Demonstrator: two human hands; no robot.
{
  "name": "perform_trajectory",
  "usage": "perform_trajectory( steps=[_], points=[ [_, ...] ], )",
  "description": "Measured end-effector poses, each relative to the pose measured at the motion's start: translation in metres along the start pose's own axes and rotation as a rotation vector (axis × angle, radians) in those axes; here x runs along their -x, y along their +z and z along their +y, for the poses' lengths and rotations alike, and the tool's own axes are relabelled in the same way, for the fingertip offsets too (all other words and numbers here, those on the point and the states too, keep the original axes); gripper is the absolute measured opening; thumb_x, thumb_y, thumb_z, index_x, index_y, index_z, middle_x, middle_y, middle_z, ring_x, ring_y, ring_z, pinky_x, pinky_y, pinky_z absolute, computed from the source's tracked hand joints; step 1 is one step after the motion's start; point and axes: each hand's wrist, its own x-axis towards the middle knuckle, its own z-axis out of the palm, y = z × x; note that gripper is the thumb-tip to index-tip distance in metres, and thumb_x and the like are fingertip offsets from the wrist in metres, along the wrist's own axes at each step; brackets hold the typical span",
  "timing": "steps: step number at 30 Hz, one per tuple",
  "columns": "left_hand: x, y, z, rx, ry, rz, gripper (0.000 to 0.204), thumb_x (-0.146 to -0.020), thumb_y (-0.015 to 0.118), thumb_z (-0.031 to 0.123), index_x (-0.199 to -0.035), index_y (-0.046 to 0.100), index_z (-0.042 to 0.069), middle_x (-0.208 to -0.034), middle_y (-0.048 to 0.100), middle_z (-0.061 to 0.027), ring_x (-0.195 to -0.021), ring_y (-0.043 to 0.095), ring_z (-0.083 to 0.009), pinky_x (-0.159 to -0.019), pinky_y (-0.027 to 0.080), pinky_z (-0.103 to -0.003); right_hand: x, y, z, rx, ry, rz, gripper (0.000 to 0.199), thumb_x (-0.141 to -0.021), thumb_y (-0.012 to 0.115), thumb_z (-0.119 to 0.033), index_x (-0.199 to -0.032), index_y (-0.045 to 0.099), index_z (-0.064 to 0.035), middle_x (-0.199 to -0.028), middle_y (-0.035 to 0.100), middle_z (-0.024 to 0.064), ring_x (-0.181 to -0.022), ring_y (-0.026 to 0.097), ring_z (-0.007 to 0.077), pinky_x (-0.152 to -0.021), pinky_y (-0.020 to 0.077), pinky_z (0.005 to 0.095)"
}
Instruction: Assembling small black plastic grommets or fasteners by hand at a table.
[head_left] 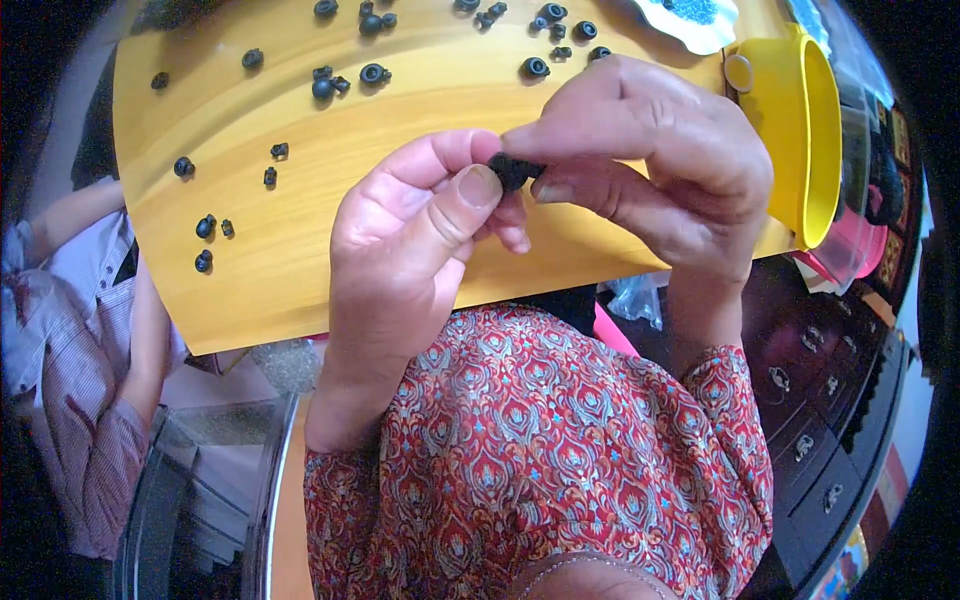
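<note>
Piece (512, 171) (black) bridges left grip (405, 225) and right grip (665, 150).

Brightly lit across the yellow table (300, 250), with faint grey shadow on its far left part. Dimmer and grainier below the table's right end. Curved by the fisheye lens around the table, blurrier left of it, black farther out.

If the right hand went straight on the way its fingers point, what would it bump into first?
Apparently the left hand: its thumb and fingertips lie directly ahead, gripping the small black part that the right hand also seems to pinch. Exact depth is unclear.
</note>
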Motion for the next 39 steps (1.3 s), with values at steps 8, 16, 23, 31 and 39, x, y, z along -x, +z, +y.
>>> perform_trajectory(
  steps=[8,16,23,31,39],
  points=[
    [0.000,0.002,-0.002,0.017,0.010,-0.014,0.024,-0.090,0.057,0.012,-0.107,0.054,-0.005,-0.092,0.061,-0.0092,-0.079,0.058,-0.0148,-0.072,0.049,-0.029,0.005,0.004,-0.003,-0.003,0.019,0.121,0.022,-0.063,0.075,0.001,-0.083,0.066,0.0051,-0.074,0.064,0.0112,-0.068,0.059,0.0207,-0.061,0.0455,0.0289],
    [0.000,0.007,-0.002,0.007,0.008,0.028,0.025,-0.089,0.058,0.014,-0.106,0.054,-0.005,-0.093,0.062,-0.0088,-0.079,0.058,-0.0146,-0.073,0.048,-0.029,0.008,0.003,0.003,0.001,-0.022,0.133,0.025,-0.060,0.078,-0.005,-0.080,0.065,0.0042,-0.074,0.064,0.0106,-0.067,0.057,0.0207,-0.060,0.0440,0.0306],
    [0.001,0.011,-0.001,0.030,-0.022,0.062,0.025,-0.088,0.060,0.012,-0.105,0.055,-0.005,-0.091,0.062,-0.0089,-0.078,0.059,-0.0144,-0.073,0.049,-0.028,0.010,0.004,0.005,-0.010,-0.023,0.128,0.028,-0.059,0.080,-0.009,-0.080,0.065,0.0037,-0.073,0.064,0.0099,-0.065,0.057,0.0199,-0.058,0.0423,0.0299],
    [0.000,0.003,-0.002,-0.061,-0.018,0.010,0.036,-0.087,0.061,0.020,-0.111,0.050,-0.005,-0.100,0.061,-0.0138,-0.084,0.060,-0.0198,-0.072,0.051,-0.031,0.010,0.006,0.001,0.034,-0.002,0.153,0.026,-0.059,0.079,-0.008,-0.078,0.065,0.0039,-0.071,0.063,0.0098,-0.063,0.057,0.0201,-0.057,0.0425,0.0297],
    [0.001,0.003,-0.001,-0.188,0.030,0.009,0.034,-0.086,0.063,0.017,-0.109,0.051,-0.006,-0.098,0.061,-0.0123,-0.084,0.061,-0.0184,-0.074,0.051,-0.029,0.008,0.003,-0.002,0.082,-0.018,0.134,0.024,-0.059,0.079,-0.007,-0.076,0.065,0.0045,-0.069,0.062,0.0100,-0.061,0.057,0.0199,-0.055,0.0424,0.0295]
  ],
)
